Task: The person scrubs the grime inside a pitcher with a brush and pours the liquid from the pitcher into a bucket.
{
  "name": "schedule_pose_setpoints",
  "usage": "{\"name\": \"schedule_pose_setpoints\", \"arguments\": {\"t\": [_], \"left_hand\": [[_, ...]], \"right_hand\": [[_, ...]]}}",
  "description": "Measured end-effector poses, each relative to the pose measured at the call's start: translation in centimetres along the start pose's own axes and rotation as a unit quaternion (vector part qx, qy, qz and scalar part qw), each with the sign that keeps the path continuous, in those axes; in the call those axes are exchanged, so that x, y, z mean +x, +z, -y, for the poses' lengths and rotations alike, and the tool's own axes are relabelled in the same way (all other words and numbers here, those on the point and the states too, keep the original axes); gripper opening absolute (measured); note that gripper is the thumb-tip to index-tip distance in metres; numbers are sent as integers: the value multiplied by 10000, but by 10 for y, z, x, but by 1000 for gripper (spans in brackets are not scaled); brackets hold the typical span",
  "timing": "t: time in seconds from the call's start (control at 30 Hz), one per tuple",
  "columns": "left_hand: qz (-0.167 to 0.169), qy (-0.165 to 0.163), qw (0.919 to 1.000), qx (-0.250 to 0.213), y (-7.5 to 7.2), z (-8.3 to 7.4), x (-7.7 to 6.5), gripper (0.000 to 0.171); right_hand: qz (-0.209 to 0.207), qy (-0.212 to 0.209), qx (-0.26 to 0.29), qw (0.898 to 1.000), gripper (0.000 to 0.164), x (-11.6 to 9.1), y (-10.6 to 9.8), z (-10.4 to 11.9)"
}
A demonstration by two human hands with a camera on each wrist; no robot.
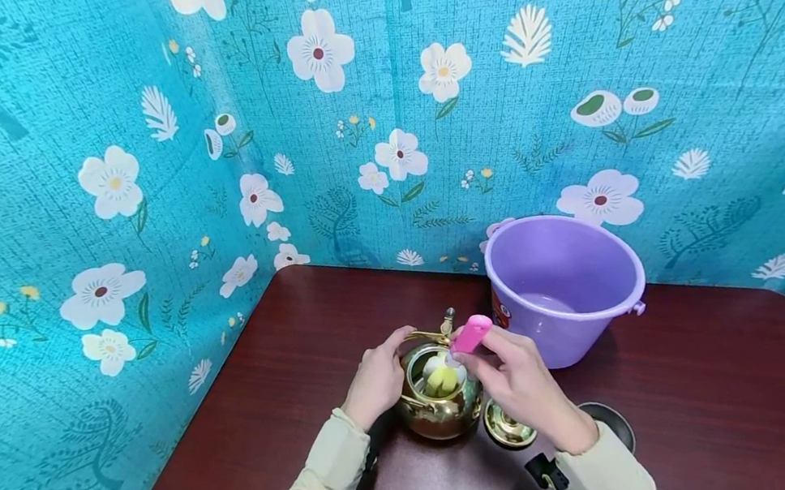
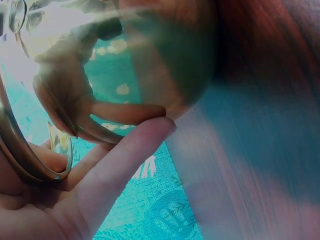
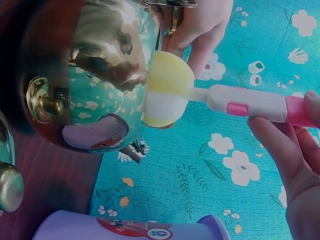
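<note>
A shiny gold kettle (image 1: 438, 426) stands on the table with its round top uncovered. My left hand (image 1: 374, 380) holds it from the left. In the left wrist view, the curved handle (image 2: 15, 145) lies against this hand, and one finger (image 2: 125, 160) touches the polished body. My right hand (image 1: 527, 384) grips a sponge brush by its pink and white handle (image 3: 255, 104). The brush's yellow and white sponge head (image 3: 167, 90) is at the kettle's mouth, partly inside; how deep it reaches is hidden. The gold lid (image 1: 509, 427) lies beside the kettle, below my right hand.
A purple bucket (image 1: 557, 327) stands behind and to the right of the kettle. A dark round dish (image 1: 613, 424) is partly hidden by my right forearm. Blue flowered cloth (image 1: 372, 198) rises behind and left of the dark red-brown table (image 1: 717, 377).
</note>
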State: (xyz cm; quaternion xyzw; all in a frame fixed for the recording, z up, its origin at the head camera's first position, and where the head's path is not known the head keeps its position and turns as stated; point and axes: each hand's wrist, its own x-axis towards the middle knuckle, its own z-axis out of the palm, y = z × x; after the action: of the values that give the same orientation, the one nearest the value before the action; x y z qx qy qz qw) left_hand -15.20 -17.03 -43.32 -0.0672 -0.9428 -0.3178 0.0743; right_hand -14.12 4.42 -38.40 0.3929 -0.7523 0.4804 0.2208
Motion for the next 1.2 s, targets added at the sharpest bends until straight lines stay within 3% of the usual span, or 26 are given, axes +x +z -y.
{"name": "schedule_pose_setpoints", "arguments": {"t": [0.83, 1.2], "left_hand": [[-50, -63, 10000, 53, 1, -2, -1, 42], [-107, -8, 9999, 38, 2, 1, 0, 40]], "right_hand": [[-414, -23, 101, 9991, 24, 3, 12, -4], [-372, 360, 273, 9983, 22, 7, 19, 0]]}}
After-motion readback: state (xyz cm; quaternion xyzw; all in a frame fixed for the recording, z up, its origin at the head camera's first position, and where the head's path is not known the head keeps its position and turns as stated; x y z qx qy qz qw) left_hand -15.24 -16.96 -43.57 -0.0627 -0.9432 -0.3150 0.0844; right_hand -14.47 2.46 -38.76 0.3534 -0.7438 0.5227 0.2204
